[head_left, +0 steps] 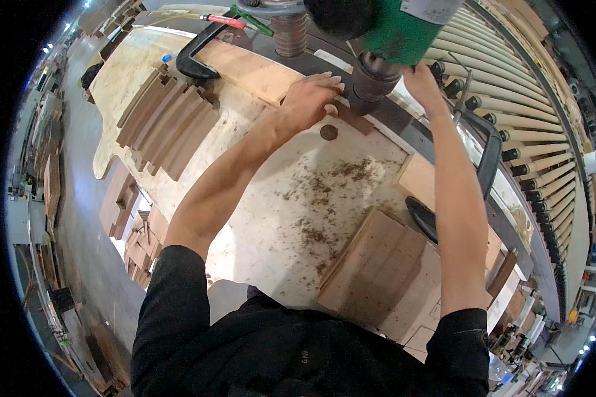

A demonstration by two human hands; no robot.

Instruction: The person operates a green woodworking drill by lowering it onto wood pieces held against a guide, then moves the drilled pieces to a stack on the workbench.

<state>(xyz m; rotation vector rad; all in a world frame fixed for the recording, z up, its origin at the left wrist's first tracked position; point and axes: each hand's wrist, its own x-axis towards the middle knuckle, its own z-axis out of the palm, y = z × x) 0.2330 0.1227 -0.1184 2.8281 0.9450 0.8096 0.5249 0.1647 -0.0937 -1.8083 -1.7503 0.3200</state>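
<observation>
A green drill press head (pixel 404 33) with a dark metal chuck (pixel 367 76) fills the top centre. Below the chuck lies a narrow strip of brown wood (pixel 355 120), its far side hidden. At the strip's left end is my left hand (pixel 313 99), thumb on the near side and fingers reaching over the far side. My left wrist passes over the end of a pale wooden board (pixel 251 68). Beside the drill's right side is my right hand (pixel 418 81); its fingers are mostly hidden behind the drill, so what they hold cannot be seen.
Brown wood pieces (pixel 169 126) stand in a row at left; a brown stack (pixel 377 268) sits at right. Black clamps (pixel 195 53) hold the pale boards. Shavings (pixel 318 198) and a round dark patch (pixel 328 132) mark the white worktop. Pale rollers (pixel 510 86) line the right.
</observation>
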